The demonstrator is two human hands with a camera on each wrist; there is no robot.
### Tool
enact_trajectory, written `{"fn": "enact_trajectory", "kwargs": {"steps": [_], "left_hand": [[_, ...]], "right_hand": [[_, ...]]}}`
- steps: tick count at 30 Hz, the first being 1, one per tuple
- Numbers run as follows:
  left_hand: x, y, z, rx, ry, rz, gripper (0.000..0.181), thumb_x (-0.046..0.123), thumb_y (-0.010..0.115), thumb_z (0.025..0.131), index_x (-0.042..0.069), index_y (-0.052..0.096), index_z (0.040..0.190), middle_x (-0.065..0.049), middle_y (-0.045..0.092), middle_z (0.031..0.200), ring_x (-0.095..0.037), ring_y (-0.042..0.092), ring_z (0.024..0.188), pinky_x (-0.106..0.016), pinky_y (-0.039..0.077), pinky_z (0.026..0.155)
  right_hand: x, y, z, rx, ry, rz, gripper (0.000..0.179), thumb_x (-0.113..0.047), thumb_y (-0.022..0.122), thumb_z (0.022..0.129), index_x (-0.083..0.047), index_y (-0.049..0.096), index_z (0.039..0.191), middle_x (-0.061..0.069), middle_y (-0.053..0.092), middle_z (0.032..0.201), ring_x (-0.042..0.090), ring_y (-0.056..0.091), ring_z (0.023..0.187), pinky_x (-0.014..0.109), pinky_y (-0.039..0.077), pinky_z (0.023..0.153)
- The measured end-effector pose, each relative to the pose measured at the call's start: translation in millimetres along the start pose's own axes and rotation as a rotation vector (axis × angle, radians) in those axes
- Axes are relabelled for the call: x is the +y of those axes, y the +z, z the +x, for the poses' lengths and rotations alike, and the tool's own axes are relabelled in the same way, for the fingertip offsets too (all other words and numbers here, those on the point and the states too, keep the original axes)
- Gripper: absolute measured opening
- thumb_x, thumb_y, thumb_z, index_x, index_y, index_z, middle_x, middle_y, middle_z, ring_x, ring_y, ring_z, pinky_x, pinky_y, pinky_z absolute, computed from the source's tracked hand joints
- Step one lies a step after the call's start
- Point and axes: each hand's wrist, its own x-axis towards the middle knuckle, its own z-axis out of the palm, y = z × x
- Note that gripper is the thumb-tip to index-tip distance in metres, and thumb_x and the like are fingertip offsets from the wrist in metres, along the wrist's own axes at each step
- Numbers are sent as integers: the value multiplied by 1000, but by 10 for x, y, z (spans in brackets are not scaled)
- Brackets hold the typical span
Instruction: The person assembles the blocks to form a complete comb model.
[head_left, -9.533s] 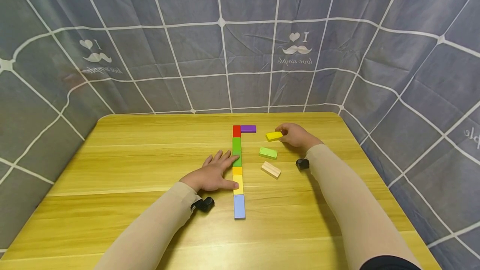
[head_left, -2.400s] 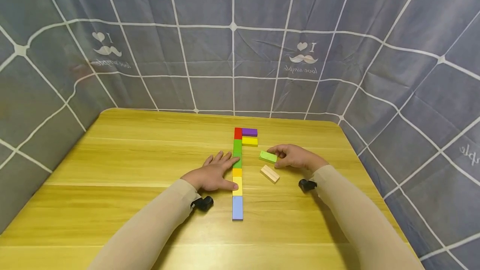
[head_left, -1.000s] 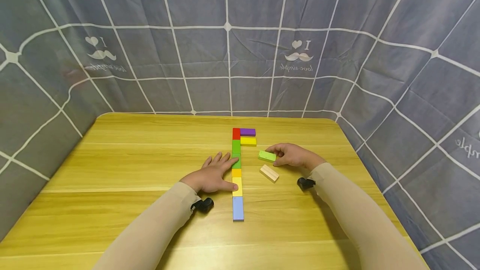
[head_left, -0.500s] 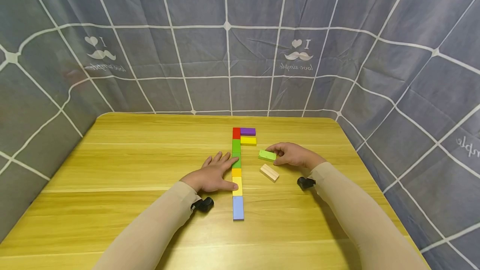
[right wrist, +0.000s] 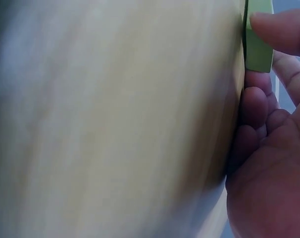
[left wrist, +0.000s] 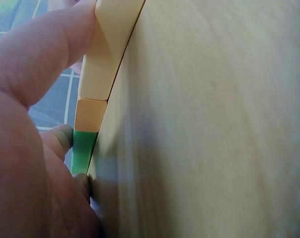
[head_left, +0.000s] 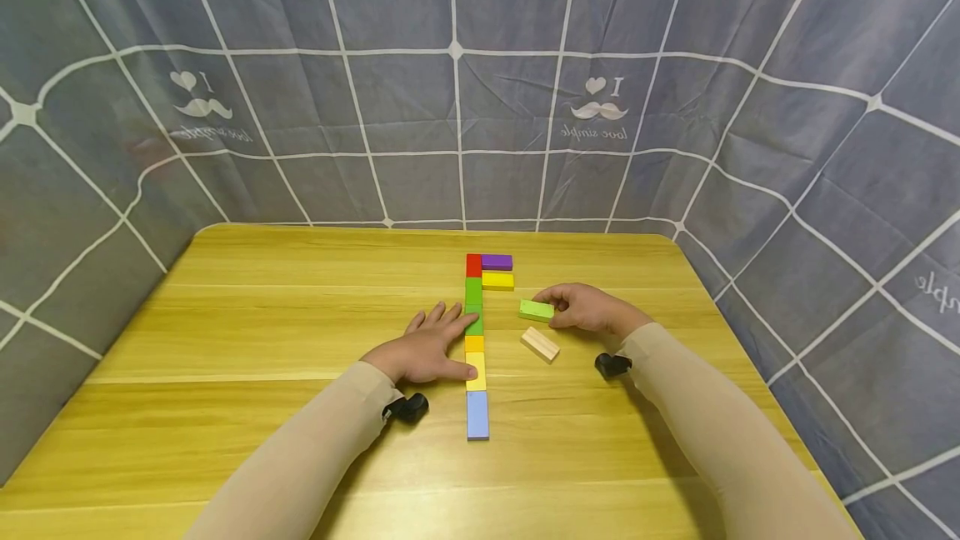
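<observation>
A straight column of coloured wooden blocks runs up the middle of the table: blue [head_left: 477,416], pale yellow [head_left: 478,361], orange [head_left: 474,343], two green and red [head_left: 474,266] at the far end. My left hand [head_left: 423,348] lies spread beside it, thumb on the pale yellow block and a fingertip on the nearer green block [left wrist: 83,148]. My right hand [head_left: 588,309] pinches the right end of a light green block [head_left: 536,311] between thumb and fingers, low at the tabletop. A purple block [head_left: 497,262] and a yellow block [head_left: 498,282] extend rightward from the column's far end.
A plain wood block [head_left: 540,345] lies slanted just in front of the light green one. The wooden table [head_left: 262,315] meets a grey curtain [head_left: 360,107] with white lines at its back and sides. Black wrist cameras sit at both sleeves.
Earlier, my right hand held the yellow block; that block now lies against the column below the purple one. The right hand has moved nearer to the light green block. My left hand stays put.
</observation>
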Motion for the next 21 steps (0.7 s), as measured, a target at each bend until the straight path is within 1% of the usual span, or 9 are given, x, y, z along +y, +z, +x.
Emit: {"fn": "enact_trajectory", "kwargs": {"steps": [5, 8, 12, 15, 18, 21], "left_hand": [[-9, 6, 4, 2, 5, 4, 100, 64, 68, 93, 28, 17, 171, -11, 2, 179, -36, -8, 165, -62, -7, 131], [-14, 6, 4, 5, 8, 5, 100, 64, 68, 93, 27, 17, 171, -12, 2, 179, -37, -8, 165, -62, -7, 131], [-12, 9, 2, 5, 4, 2, 100, 63, 68, 93, 28, 17, 171, -11, 2, 179, -36, -8, 165, -62, -6, 131], [-7, 7, -5, 1, 1, -1, 99, 63, 68, 93, 28, 16, 171, -11, 1, 179, -35, -8, 165, -61, -7, 131], [-2, 3, -8, 5, 6, -7, 99, 61, 68, 94, 27, 17, 171, -12, 2, 179, -37, -8, 165, -63, -7, 130], [-1, -2, -5, 5, 1, -2, 99, 62, 68, 94, 27, 17, 171, -11, 1, 179, -36, -9, 165, -62, -7, 130]], "right_hand": [[-40, 0, 0, 11, -8, -31, 48, -4, 69, 91, -3, 65, 139, 7, 67, 105, 18, 54, 92, 31, 47, 87], [-59, -3, 2, 25, -2, -33, 49, -2, 66, 90, -2, 64, 139, 9, 69, 108, 18, 55, 91, 30, 48, 84], [-94, -14, 9, 39, 20, -54, 53, -3, 63, 89, -4, 63, 143, 9, 65, 106, 20, 53, 90, 31, 46, 80], [-145, -18, 25, 46, 28, -68, 57, -4, 63, 87, -8, 63, 144, 7, 61, 103, 21, 53, 91, 32, 46, 79], [-202, -12, 58, 48, 26, -66, 58, -4, 63, 86, -9, 63, 143, 8, 59, 102, 22, 52, 91, 32, 46, 78], [-261, 1, 94, 46, 16, -67, 56, -3, 62, 88, -10, 64, 143, 7, 60, 102, 21, 52, 90, 32, 46, 77]]}}
